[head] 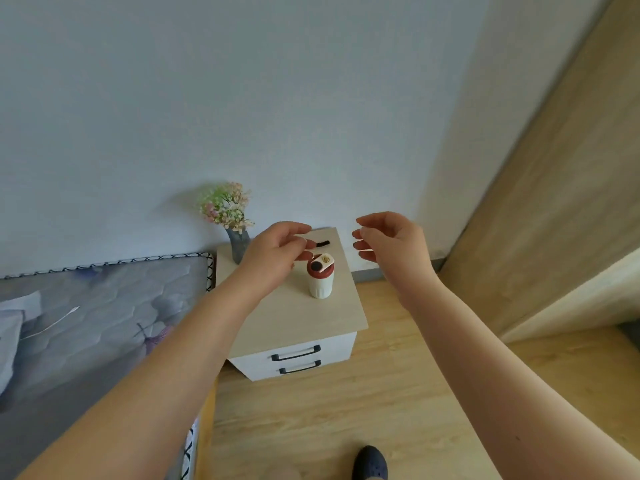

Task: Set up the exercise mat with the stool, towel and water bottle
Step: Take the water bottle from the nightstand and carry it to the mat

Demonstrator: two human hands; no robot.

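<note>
The water bottle (321,277) stands upright on the nightstand (298,317), toward the back half of the top, with a vase of flowers (232,223) near the wall on its left and a small black thing (320,243) lying behind it. The bottle is tall and narrow, so I judge the main risk is tipping it: my left hand (275,252) hovers right over the cap, fingers loosely curled and holding nothing, and a careless brush from above could knock it toward the edge or the floor. If I swing my left forearm wide I might also clip the vase. The cap seems to have a flip piece, and grabbing only that could let the body slip or the lid pop open, though I cannot tell how it latches. My right hand (389,245) is raised beside the nightstand, off to the bottle's right, fingers relaxed and bent, empty. Both arms reach forward, wrists slightly bent down. Mat, stool and towel are out of sight.
</note>
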